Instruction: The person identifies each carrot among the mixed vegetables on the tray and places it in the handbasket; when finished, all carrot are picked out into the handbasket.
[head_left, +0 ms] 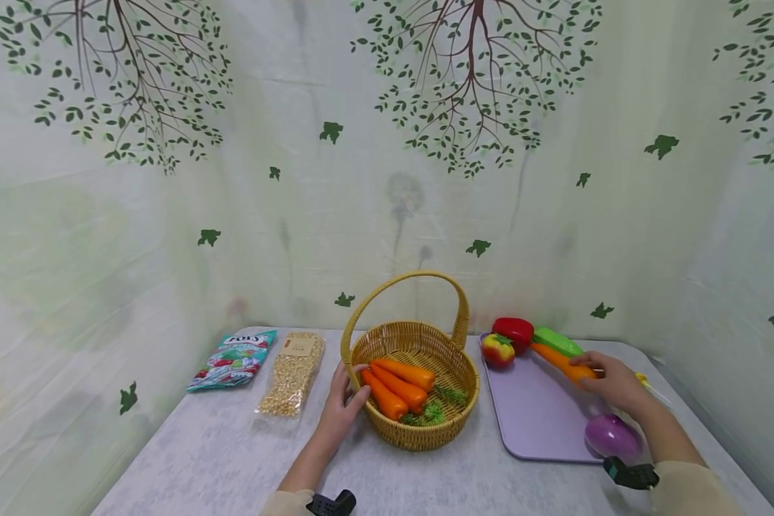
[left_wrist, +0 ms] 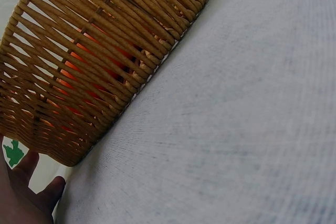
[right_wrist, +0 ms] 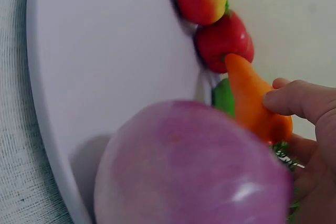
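Observation:
At the left side of the wicker basket [head_left: 414, 435], my left hand [head_left: 343, 405] grips the rim near the handle's base; the left wrist view shows only part of its fingers. Inside the basket lie several orange carrots [head_left: 400, 387] with green tops. On the right, my right hand [head_left: 613, 383] pinches another carrot [head_left: 555, 358] near its thick, leafy end, over the lilac tray [head_left: 529, 423]. Its tip reaches the red bell pepper [right_wrist: 226, 43] in the right wrist view. A purple onion [head_left: 613, 436] sits on the tray below my right wrist.
A red-and-yellow apple [head_left: 497, 351] and a light green vegetable [head_left: 557, 340] lie at the tray's far end. Left of the basket are a clear bag of yellow kernels [head_left: 293, 376] and a teal snack packet [head_left: 235, 360]. A printed curtain [head_left: 387, 215] hangs behind the table.

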Demonstrator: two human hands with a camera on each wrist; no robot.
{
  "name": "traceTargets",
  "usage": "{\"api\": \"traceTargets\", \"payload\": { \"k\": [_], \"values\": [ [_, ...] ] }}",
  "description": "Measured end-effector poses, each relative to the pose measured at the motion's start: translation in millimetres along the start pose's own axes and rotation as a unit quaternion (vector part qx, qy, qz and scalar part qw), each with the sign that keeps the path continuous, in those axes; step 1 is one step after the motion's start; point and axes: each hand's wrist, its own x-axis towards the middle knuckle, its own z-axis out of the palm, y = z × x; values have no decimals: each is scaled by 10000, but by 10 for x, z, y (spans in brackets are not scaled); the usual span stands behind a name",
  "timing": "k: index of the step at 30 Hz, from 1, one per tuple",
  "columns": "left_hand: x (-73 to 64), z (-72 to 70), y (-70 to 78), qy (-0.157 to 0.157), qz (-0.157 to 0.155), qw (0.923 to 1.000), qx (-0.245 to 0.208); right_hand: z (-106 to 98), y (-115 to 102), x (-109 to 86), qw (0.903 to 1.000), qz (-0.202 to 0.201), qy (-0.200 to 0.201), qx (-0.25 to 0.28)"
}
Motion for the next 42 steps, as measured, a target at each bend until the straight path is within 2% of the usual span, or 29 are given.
{"api": "traceTargets", "payload": {
  "k": [5,6,8,11,18,29,35,42],
  "values": [
    [5,-6,-11,22,20,9999,-98,-55,-107,-101,9990,-290,326,-35],
    [16,-4,-70,42,62,9999,-81,-66,-124,-117,9986,-342,397,-49],
    [23,-6,-81,69,92,9999,-76,-85,-168,-147,9980,-372,511,6],
    [23,-6,-91,101,134,9998,-101,-112,-248,-198,9976,-397,551,122],
    [1,-13,-83,40,19,10000,-17,-136,-498,-298,9964,-603,514,286],
    [20,-17,-87,-7,16,10000,-28,-40,-799,-299,9916,-822,183,978],
    [26,-19,-89,1,110,9999,9,99,-941,-240,9902,-859,-87,1095],
    [28,-19,-100,-20,52,10000,82,300,-1112,-157,9849,-1066,-347,1316]
  ]
}}
